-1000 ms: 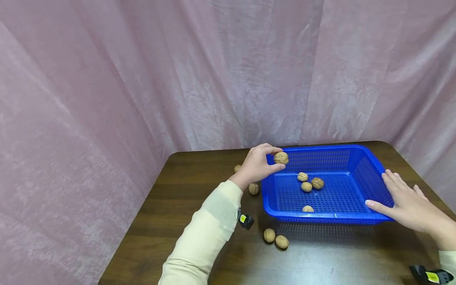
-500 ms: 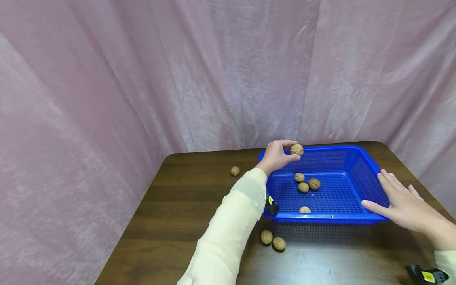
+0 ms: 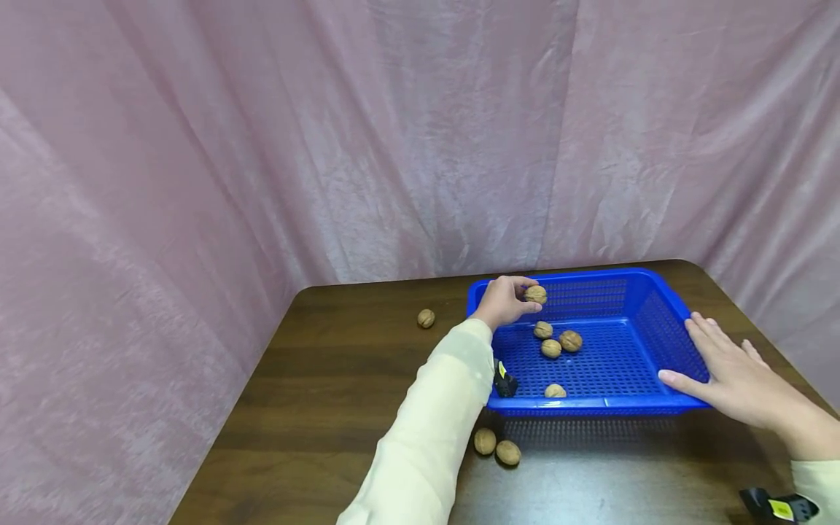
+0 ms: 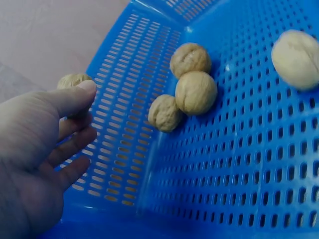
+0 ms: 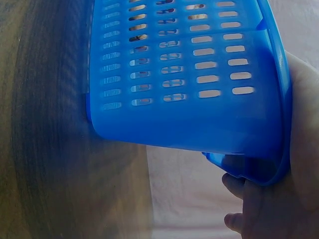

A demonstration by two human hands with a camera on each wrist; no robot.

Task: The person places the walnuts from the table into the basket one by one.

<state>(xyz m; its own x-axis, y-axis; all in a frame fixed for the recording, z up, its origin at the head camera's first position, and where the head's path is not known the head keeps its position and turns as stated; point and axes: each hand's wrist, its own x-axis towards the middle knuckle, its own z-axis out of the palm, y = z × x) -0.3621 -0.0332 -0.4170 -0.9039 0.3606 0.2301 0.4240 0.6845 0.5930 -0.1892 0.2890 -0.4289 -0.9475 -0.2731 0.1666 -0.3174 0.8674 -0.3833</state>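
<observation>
A blue perforated plastic basket [image 3: 593, 405] stands on the dark wooden table. My left hand [image 3: 510, 300] is over its back left corner and pinches a walnut [image 3: 535, 294] between thumb and fingers; the left wrist view shows this walnut [image 4: 72, 80] behind the thumb [image 4: 75, 97], close to the basket wall [image 4: 124, 124]. Several walnuts lie inside, among them a cluster of three [image 3: 551, 348] and one by the front wall [image 3: 555, 391]. My right hand [image 3: 725, 361] lies with straight fingers on the basket's right rim, thumb at the front corner [image 5: 249, 169].
Loose walnuts lie on the table [image 3: 315, 408]: one at the back left [image 3: 426, 318] and two in front of the basket [image 3: 485, 441], [image 3: 508, 453]. Pink curtains hang close behind and to the left [image 3: 197, 182].
My left hand carried the walnut from just outside the basket's left wall to over its back left corner, then lowered it a little. The right hand stayed on the rim.
</observation>
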